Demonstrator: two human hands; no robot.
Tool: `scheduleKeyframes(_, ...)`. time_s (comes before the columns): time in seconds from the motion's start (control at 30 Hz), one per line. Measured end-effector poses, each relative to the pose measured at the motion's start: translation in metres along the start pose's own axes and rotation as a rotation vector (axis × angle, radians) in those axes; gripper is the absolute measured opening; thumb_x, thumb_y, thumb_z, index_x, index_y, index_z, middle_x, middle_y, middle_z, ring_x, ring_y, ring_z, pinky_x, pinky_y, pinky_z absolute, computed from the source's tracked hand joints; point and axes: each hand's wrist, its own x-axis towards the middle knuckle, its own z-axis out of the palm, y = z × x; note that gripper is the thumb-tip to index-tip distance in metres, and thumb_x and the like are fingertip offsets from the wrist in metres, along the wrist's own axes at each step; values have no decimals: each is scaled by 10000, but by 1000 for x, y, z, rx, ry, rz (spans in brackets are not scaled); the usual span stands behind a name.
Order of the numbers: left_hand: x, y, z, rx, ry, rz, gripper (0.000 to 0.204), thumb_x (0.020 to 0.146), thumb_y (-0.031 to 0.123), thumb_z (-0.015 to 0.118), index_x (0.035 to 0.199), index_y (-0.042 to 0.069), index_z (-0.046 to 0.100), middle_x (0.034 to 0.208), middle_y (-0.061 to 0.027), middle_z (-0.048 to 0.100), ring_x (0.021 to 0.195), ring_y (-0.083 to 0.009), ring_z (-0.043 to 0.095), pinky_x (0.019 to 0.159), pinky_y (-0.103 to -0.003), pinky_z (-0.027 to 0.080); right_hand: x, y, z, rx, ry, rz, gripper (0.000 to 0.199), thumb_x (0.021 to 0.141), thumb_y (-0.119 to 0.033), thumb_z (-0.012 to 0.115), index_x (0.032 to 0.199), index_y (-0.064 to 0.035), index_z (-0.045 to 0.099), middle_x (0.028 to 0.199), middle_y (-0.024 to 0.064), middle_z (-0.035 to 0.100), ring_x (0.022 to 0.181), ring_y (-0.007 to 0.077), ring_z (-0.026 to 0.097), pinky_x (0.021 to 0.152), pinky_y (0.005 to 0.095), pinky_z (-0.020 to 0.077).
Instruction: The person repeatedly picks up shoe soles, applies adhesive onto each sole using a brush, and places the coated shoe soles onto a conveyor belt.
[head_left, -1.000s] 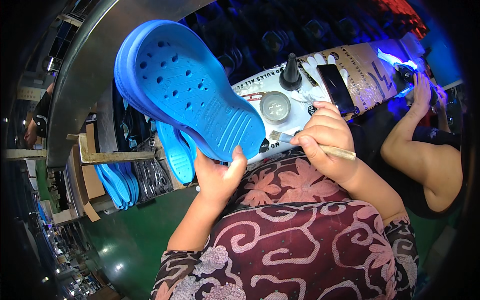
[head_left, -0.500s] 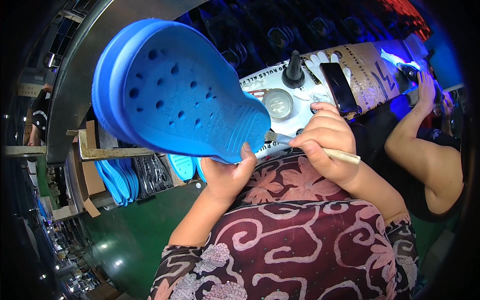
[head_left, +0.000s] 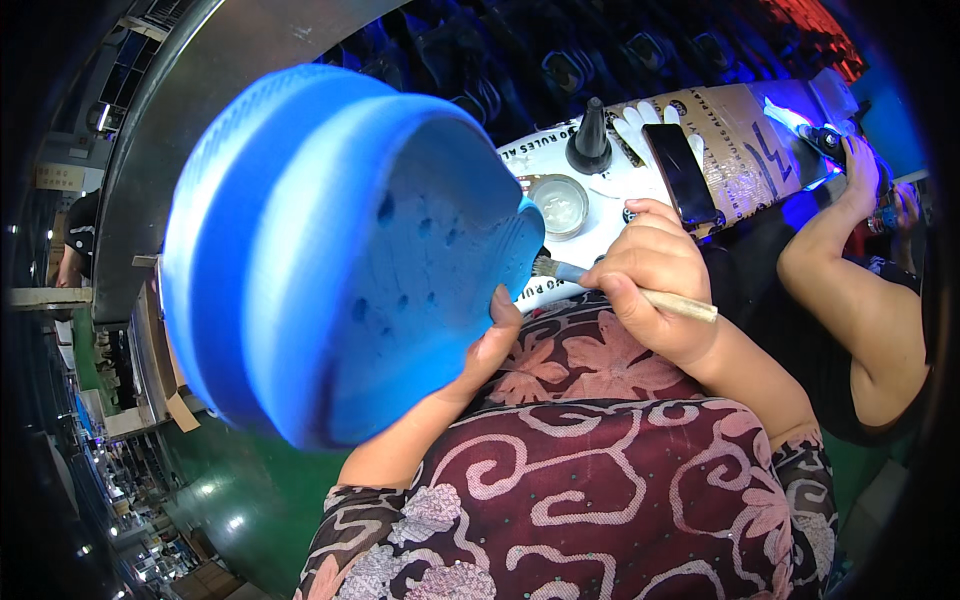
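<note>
A large blue foam shoe sole point(head_left: 430, 260), with small holes in its wide end, fills the left middle of the view. Its thick layered edge is turned toward me. My left hand point(head_left: 490, 340) grips the narrow end from below, thumb on the surface and other fingers hidden behind it. In my right hand point(head_left: 655, 280) is a brush point(head_left: 685, 304) with a pale wooden handle, pinched between thumb and fingers. The bristles are at the sole's narrow end; whether they touch cannot be made out. Beyond the brush stands a small round tub point(head_left: 558, 207) with something clear or whitish in it.
On the white-covered bench point(head_left: 610, 205) stand a black cone-shaped object point(head_left: 590, 145) and, beside it, a dark phone point(head_left: 682, 175) and a white glove point(head_left: 632, 125). At the right, another person's hand point(head_left: 858, 168) works near a bright blue light. A curved metal edge point(head_left: 150, 140) runs along the left.
My left hand has tilted the sole, so its wide end swings lower and more of the thick side shows. My right hand and the brush have hardly moved.
</note>
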Motion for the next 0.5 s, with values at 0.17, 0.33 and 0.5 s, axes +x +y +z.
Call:
scheduleKeyframes(0.17, -4, -4, 0, 63, -35, -77, 321, 795, 94, 619, 1095, -14, 580, 1048, -158, 616, 906, -291, 612, 807, -370, 483, 1, -1, -8, -142, -43, -34, 150, 807, -174, 639, 681, -96, 660, 616, 21, 570, 622, 210, 552, 866, 404, 408)
scheduleKeyframes(0.33, 16, -6, -11, -241, -8, -61, 494, 791, -37, 589, 1269, -48, 462, 1214, -175, 555, 1131, -280, 554, 992, -409, 417, -1, 3, -24, -86, 54, -11, 157, 801, -151, 628, 662, -85, 658, 621, 43, 585, 616, 239, 555, 802, 389, 412)
scheduleKeyframes(0.5, 54, 36, -38, -703, -32, -442, 564, 811, 69, 618, 1303, -73, 381, 1109, -184, 601, 930, -251, 642, 809, -346, 528, -24, 20, -40, -63, 176, 70, 211, 853, -112, 559, 666, -80, 653, 662, 46, 629, 658, 231, 578, 846, 401, 410)
